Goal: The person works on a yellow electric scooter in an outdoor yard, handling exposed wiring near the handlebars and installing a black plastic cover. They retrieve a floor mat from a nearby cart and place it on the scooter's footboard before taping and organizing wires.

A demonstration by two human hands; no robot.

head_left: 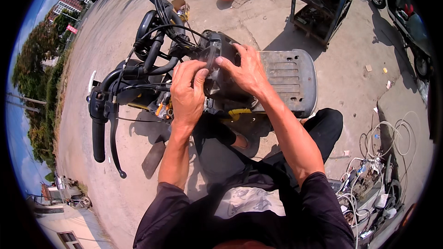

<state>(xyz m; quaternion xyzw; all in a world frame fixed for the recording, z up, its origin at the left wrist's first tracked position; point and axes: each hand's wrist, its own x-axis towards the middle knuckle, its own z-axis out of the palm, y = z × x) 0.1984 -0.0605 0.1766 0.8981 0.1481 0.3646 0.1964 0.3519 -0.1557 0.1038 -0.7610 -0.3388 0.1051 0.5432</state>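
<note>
Both hands are clamped on the dark front panel (pixel 217 71) of a scooter, just behind its handlebar (pixel 138 71). The left hand (pixel 187 94) pinches the panel's near edge, thumb and fingers closed; the right hand (pixel 247 71) lies spread across its top, fingertips hooked over the upper rim. The panel looks like stiff, light moulded plastic, likely brittle at its tabs, so the edges seem the safest hold. Its long axis appears to run from the handlebar toward the grey footboard (pixel 288 80), face turned up
</note>
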